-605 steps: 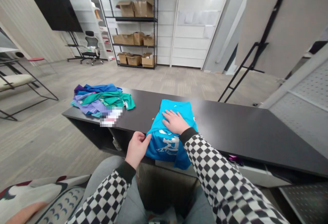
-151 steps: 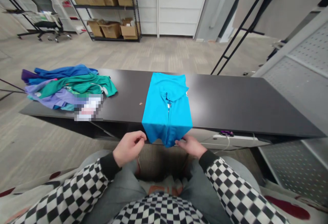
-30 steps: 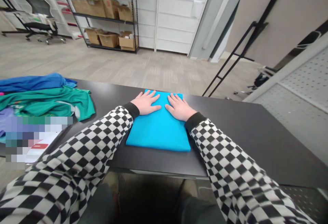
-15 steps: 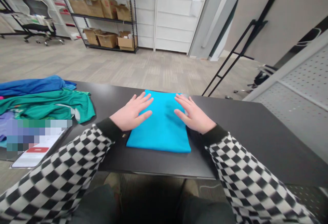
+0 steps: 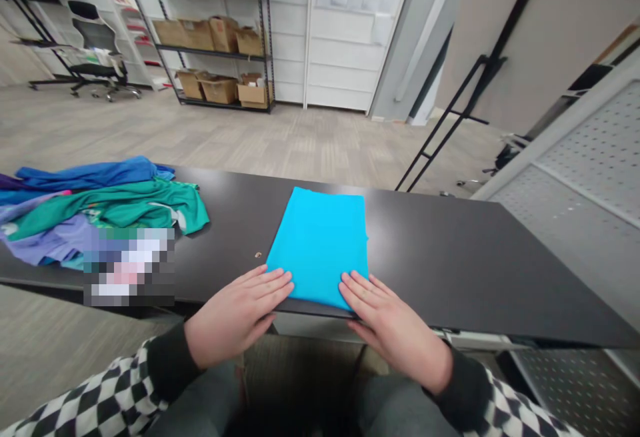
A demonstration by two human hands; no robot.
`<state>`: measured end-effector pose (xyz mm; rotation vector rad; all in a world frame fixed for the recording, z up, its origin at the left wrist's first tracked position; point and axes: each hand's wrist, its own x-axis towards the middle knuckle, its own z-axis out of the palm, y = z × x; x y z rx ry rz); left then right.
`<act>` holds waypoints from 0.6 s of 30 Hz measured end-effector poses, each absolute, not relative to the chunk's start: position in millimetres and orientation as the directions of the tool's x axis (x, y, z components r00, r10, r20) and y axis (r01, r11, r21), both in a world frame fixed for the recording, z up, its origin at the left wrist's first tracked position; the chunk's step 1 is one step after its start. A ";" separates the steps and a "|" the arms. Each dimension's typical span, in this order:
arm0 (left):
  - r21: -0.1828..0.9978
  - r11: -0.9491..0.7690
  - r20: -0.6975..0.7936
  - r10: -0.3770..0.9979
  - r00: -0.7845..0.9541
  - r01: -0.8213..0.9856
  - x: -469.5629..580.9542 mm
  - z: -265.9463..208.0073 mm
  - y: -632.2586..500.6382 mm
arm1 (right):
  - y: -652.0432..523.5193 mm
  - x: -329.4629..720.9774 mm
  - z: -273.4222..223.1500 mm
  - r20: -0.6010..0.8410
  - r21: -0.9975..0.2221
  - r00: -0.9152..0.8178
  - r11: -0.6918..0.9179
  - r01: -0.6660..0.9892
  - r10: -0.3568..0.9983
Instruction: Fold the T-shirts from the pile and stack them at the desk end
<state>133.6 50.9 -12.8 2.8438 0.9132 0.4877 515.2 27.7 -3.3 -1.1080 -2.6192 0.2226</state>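
Observation:
A bright blue piece of fabric (image 5: 320, 237), folded into a flat, neat rectangle, lies on the dark table in front of me. My left hand (image 5: 235, 317) rests its fingertips on the near left corner of the cloth, fingers stretched out and the thumb below the table's edge. On the near right corner lie the fingers of my right hand (image 5: 395, 327), also extended, its thumb lower down by the edge. Neither hand grips the fabric. Whether the cloth is a shirt or another garment cannot be made out.
A loose heap of clothes, with a green garment (image 5: 130, 203), a blue one (image 5: 100, 173) and a lilac one (image 5: 55, 240), lies at the table's left. The dark tabletop (image 5: 450, 257) extends rightward to a perforated white panel (image 5: 590, 150). Shelves with cardboard boxes (image 5: 220, 90) stand behind.
Both hands have come back toward me, from the upper sides of the folded fabric to its near corners. The camera view has shifted, showing more of the clothes heap.

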 end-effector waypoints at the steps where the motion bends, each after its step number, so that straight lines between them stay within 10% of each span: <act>1: 0.192 -0.816 0.309 0.578 0.755 0.546 134.4 -17.5 45.1 | 21.6 514.7 -7.1 0.231 -0.243 -0.655 0.694 0.677 0.720; 18: 0.190 -0.870 0.504 0.484 0.716 0.455 117.8 1.9 13.6 | -13.3 523.8 19.7 0.388 -0.373 -0.663 0.767 0.522 0.640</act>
